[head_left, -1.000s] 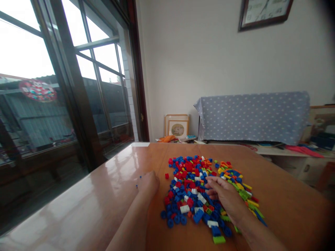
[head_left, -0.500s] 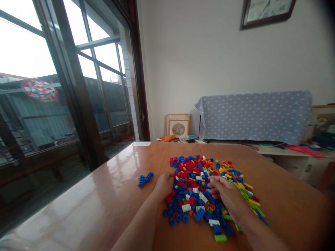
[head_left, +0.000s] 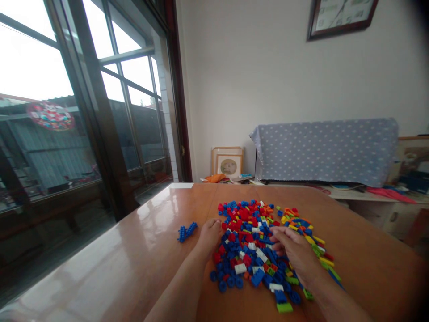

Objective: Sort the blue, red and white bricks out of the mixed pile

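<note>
Set apart: blue studded plastic pieces [head_left: 190, 230], left of multicoloured plastic-brick heap [head_left: 246, 214] | remaining: heap, loose | left hand [head_left: 211, 231], heap's left edge: curled | right hand [head_left: 288, 241], heap's right: half-curled | grips: can't tell

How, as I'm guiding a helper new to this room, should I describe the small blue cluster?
Find the glossy brown table, then the big multicoloured brick pile on it. Left of that pile, past the left hand, lies the studded blue cluster. Unlike the mixed pile, it is all blue and sits apart.
</note>
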Demonstrator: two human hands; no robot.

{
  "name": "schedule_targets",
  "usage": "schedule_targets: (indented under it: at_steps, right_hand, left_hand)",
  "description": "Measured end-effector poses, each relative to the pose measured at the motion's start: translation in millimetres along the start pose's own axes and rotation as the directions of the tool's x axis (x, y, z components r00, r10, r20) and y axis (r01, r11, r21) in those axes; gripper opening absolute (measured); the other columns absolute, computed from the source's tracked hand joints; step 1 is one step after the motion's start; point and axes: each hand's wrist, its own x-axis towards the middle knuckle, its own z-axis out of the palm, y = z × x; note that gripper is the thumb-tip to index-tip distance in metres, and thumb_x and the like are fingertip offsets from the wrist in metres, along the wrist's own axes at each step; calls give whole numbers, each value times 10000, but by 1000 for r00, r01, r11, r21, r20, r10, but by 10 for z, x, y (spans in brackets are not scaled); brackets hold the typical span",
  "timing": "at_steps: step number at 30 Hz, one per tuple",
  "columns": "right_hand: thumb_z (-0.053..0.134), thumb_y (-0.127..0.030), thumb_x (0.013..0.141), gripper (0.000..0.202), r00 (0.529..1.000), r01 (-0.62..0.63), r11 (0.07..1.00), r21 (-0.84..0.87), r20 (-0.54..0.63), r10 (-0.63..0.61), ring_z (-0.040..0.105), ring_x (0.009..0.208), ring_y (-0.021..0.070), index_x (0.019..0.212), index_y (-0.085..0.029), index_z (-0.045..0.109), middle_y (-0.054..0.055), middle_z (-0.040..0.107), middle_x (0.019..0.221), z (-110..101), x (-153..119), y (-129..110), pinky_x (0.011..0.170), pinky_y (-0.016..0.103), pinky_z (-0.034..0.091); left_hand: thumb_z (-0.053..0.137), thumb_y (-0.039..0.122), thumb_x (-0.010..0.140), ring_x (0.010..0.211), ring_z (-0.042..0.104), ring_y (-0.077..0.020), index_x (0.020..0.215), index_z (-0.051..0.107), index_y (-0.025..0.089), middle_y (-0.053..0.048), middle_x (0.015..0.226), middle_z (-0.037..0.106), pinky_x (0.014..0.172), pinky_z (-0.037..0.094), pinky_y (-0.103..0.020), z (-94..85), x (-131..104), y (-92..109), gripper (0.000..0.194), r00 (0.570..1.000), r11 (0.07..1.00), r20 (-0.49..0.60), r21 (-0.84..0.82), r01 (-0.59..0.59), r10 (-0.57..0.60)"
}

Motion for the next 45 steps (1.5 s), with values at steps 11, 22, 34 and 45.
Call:
schedule_targets:
  at_steps: [11, 22, 34, 45]
  right_hand:
    - [564, -592, 803, 519, 998, 49, 982, -184, -25, -54, 646, 721, 209, 1127, -202, 675, 38, 709, 842, -8, -16, 8, 641, 312, 519]
    - [564, -594, 817, 479, 997, 63, 975, -215, -23, -70, 647, 729, 217, 1066, -200, 672, 42, 709, 844, -40, 20, 89, 664, 332, 521]
    - [578, -563, 848, 462, 993, 104, 962, -251, 83, -86, 666, 986, 246, 1163, -236, 666, 46, 727, 1060, 56, 91, -341, 817, 340, 526]
    - [539, -547, 856, 424, 936, 346, 741, -576, 273, -224, 646, 1009, 261, 994, -206, 750, 60, 756, 1033, 326, 1832, -236, 892, 338, 469]
  left_hand:
    - [495, 300, 870, 1473, 185, -434, 1242, 636, 235, -124, 1535, 429, 1101, 234, -615, -603, 181, 68, 403, 939, 778, -337, 607, 163, 66]
    - [444, 248, 897, 1166, 547, -349, 1084, 686, 218, -156, 1193, 671, 958, 407, -483, -787, -33, 2, 308, 994, 607, -103, 793, 58, 39]
    - [467, 321, 942, 1218, 566, -237, 1236, 632, 141, -139, 1281, 649, 1033, 376, -286, -364, 560, 264, 382, 973, 739, 20, 647, -187, 229]
    - [408, 481, 969, 1298, 529, -262, 1304, 577, 113, -184, 1375, 597, 1061, 359, -321, 169, 1453, -60, 526, 991, 817, 62, 560, -135, 121]
